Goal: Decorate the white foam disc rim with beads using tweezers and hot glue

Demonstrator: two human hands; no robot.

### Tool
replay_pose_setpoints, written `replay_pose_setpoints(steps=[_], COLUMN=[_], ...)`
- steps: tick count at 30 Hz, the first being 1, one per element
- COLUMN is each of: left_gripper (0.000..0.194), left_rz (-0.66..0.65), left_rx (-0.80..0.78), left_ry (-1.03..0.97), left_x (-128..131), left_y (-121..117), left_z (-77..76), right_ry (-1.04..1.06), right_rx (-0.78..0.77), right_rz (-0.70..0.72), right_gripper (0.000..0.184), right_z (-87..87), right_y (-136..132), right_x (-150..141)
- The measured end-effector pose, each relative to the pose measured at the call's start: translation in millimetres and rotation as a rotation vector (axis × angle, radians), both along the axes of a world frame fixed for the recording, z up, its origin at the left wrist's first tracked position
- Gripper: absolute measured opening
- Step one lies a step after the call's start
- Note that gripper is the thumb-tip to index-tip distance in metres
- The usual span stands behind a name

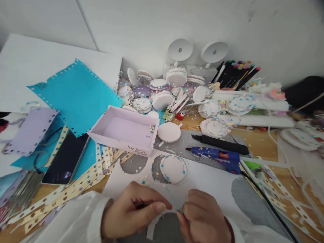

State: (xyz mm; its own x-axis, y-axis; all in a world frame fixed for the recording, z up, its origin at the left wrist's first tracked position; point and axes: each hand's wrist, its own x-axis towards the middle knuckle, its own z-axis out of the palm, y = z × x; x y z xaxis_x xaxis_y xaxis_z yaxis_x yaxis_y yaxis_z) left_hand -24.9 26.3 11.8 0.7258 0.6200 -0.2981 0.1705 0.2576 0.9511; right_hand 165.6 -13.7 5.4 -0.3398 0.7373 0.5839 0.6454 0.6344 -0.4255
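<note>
My left hand (133, 209) and my right hand (202, 219) are close together at the bottom of the view, over a white sheet (210, 179) with round holes cut out of it. Both hands have their fingers pinched; what they pinch is too small to make out. Just beyond them lies a white foam disc (174, 168) ringed with small blue dots. White sleeves cover both wrists.
A pale pink open box (125, 130) stands left of centre. A blue glue gun (217, 157) and a black knife (219, 143) lie to the right. Punched blue paper (76, 96), yellow paper strips (76, 184), many decorated discs (162, 98) and markers (238, 72) crowd the table.
</note>
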Motion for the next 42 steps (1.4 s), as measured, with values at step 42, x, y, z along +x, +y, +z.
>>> replay_pose_setpoints(steps=[42], left_gripper=[0.055], left_rz=[0.07], left_rx=[-0.019], left_ry=[-0.021], left_x=[-6.1], left_y=[3.7], left_z=[-12.0], right_ry=[-0.165], right_rx=[-0.032], right_rz=[-0.781], right_gripper=[0.019], right_z=[-3.7], right_y=[19.8], right_x=[100.0])
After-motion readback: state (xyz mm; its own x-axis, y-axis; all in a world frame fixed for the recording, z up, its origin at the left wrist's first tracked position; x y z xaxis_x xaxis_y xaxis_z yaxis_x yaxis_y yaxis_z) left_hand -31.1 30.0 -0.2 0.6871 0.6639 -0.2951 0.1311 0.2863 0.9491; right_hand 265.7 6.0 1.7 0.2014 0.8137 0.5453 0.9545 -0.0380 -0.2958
